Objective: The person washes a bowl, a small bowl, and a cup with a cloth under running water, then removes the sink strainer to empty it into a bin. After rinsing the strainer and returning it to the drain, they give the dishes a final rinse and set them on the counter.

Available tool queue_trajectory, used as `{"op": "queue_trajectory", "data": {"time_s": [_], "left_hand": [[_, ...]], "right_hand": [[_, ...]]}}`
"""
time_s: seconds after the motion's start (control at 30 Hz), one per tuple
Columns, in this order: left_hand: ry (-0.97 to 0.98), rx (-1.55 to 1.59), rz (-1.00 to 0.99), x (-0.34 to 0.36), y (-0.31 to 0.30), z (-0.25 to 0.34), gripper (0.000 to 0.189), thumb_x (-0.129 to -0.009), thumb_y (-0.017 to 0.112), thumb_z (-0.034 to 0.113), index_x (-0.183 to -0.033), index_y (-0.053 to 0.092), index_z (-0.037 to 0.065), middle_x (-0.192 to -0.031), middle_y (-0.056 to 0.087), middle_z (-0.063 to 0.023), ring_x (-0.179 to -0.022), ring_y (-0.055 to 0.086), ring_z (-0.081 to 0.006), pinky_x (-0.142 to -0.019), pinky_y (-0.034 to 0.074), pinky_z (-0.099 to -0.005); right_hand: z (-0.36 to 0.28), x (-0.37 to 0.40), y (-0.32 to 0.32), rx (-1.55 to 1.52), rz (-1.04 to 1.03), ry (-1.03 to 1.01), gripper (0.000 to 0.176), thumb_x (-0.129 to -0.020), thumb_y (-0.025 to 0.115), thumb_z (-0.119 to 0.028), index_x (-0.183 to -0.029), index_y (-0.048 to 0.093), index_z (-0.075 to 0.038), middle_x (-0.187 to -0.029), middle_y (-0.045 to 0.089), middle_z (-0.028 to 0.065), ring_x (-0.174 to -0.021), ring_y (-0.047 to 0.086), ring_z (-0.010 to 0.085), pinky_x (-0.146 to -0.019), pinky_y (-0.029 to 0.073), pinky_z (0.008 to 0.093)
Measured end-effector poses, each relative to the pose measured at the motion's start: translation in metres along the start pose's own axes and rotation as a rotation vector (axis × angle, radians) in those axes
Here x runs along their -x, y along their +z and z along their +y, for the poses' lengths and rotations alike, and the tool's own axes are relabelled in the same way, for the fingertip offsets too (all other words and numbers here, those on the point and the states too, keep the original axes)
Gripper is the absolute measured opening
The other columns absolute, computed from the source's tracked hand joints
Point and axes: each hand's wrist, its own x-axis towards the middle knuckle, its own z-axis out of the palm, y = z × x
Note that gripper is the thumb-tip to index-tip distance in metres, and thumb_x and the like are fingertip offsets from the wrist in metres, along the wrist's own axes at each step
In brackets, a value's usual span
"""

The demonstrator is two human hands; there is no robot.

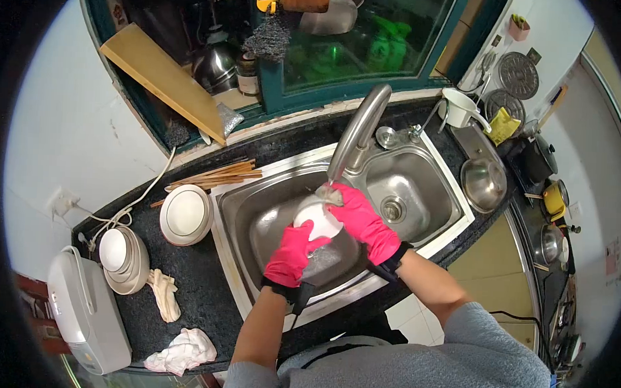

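Observation:
Pink rubber gloves cover both my hands, over the large left basin (255,223) of a steel sink. My left hand (290,255) grips the near left edge of a white bowl (318,220), which is tilted. On its far right side, my right hand (361,218) is closed on a crumpled greyish-beige scrubbing cloth (329,196), pressed near the bowl's rim. The cloth's exact kind is hard to make out. Just above it is the spout of the steel faucet (353,134). Water wets the basin floor below the bowl.
Left of the sink stand stacked plates (186,213), nested bowls (120,256), chopsticks (219,176), cloths (182,352) and a rice cooker (87,316). A smaller basin (410,184) adjoins on the right, with a steel bowl (483,184) and a white pot (458,107) beyond.

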Motion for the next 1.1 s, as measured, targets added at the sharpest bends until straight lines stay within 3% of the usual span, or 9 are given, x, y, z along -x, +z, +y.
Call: {"op": "queue_trajectory", "data": {"time_s": [0.07,0.2,0.3,0.47,0.53,0.6,0.7,0.8,1.1], "left_hand": [[-0.104,0.393,-0.09,0.006,-0.001,-0.005,0.034,-0.089,0.062,0.006,-0.118,0.053,-0.007,-0.11,0.061,-0.0175,-0.091,0.066,-0.0268,-0.064,0.059,-0.0366],[0.198,-0.432,-0.032,-0.015,-0.01,-0.007,0.048,-0.079,0.069,0.002,-0.124,0.054,-0.002,-0.113,0.063,-0.0157,-0.097,0.065,-0.0276,-0.079,0.055,-0.0363],[0.46,-0.372,-0.061,-0.04,-0.029,-0.036,0.048,-0.079,0.068,0.005,-0.124,0.055,0.0,-0.111,0.066,-0.0139,-0.099,0.065,-0.0259,-0.087,0.051,-0.0354],[0.196,-0.211,-0.294,-0.081,-0.047,-0.043,0.034,-0.094,0.051,0.01,-0.127,0.057,0.003,-0.113,0.065,-0.0088,-0.1,0.063,-0.0181,-0.085,0.05,-0.0294],[0.129,-0.174,-0.347,-0.078,-0.046,-0.036,0.033,-0.098,0.047,0.012,-0.128,0.057,0.004,-0.114,0.065,-0.0076,-0.1,0.062,-0.0162,-0.085,0.05,-0.0279],[0.619,-0.666,-0.225,-0.033,-0.03,0.003,0.035,-0.095,0.051,0.013,-0.128,0.057,0.004,-0.116,0.064,-0.0103,-0.1,0.064,-0.0203,-0.087,0.05,-0.0301],[0.686,-0.881,-0.192,-0.01,-0.026,0.032,0.037,-0.093,0.053,0.014,-0.129,0.056,0.006,-0.117,0.063,-0.0135,-0.101,0.064,-0.0243,-0.089,0.05,-0.0322],[0.376,-1.091,-0.18,0.011,-0.001,0.061,0.039,-0.091,0.054,0.013,-0.13,0.056,0.007,-0.118,0.062,-0.0152,-0.105,0.063,-0.026,-0.09,0.049,-0.0328],[0.437,-0.51,-0.227,-0.024,-0.04,0.009,0.044,-0.09,0.059,0.016,-0.132,0.053,0.004,-0.11,0.062,-0.0114,-0.103,0.062,-0.0211,-0.092,0.048,-0.032]], "right_hand": [[-0.001,-0.002,0.003,-0.493,-0.003,0.36,0.049,-0.074,0.068,0.001,-0.122,0.059,-0.006,-0.109,0.067,0.0131,-0.102,0.064,0.0309,-0.091,0.05,0.035],[-0.017,-0.004,-0.013,0.302,-0.182,-0.111,0.05,-0.081,0.072,-0.012,-0.128,0.056,-0.005,-0.125,0.06,0.017,-0.114,0.059,0.0323,-0.097,0.048,0.0381],[-0.045,-0.005,-0.023,0.4,-0.301,-0.132,0.053,-0.083,0.072,-0.019,-0.131,0.055,-0.006,-0.134,0.055,0.0176,-0.12,0.055,0.0322,-0.101,0.045,0.0391],[-0.024,-0.02,-0.039,-0.022,-0.467,-0.19,0.048,-0.088,0.066,-0.024,-0.133,0.057,-0.008,-0.132,0.058,0.0134,-0.124,0.053,0.0288,-0.103,0.043,0.039],[-0.02,-0.021,-0.042,-0.294,-0.433,0.242,0.04,-0.089,0.066,-0.025,-0.125,0.063,-0.008,-0.127,0.061,0.0152,-0.121,0.056,0.0294,-0.102,0.044,0.0386],[-0.003,-0.016,-0.046,-0.141,-0.387,0.096,0.032,-0.088,0.066,-0.026,-0.114,0.068,-0.008,-0.119,0.064,0.0158,-0.114,0.059,0.0303,-0.098,0.046,0.0382],[-0.011,-0.019,-0.057,0.113,-0.432,-0.037,0.027,-0.088,0.066,-0.025,-0.108,0.07,-0.008,-0.111,0.067,0.0153,-0.109,0.06,0.0315,-0.092,0.048,0.0382],[-0.017,-0.021,-0.051,-0.017,-0.543,0.147,0.025,-0.087,0.065,-0.023,-0.107,0.071,-0.009,-0.107,0.067,0.0155,-0.105,0.061,0.032,-0.092,0.048,0.0391],[0.025,-0.001,-0.039,0.285,-0.331,-0.222,0.025,-0.082,0.068,-0.025,-0.102,0.071,-0.011,-0.101,0.068,0.0131,-0.098,0.063,0.0318,-0.087,0.049,0.0374]]}}
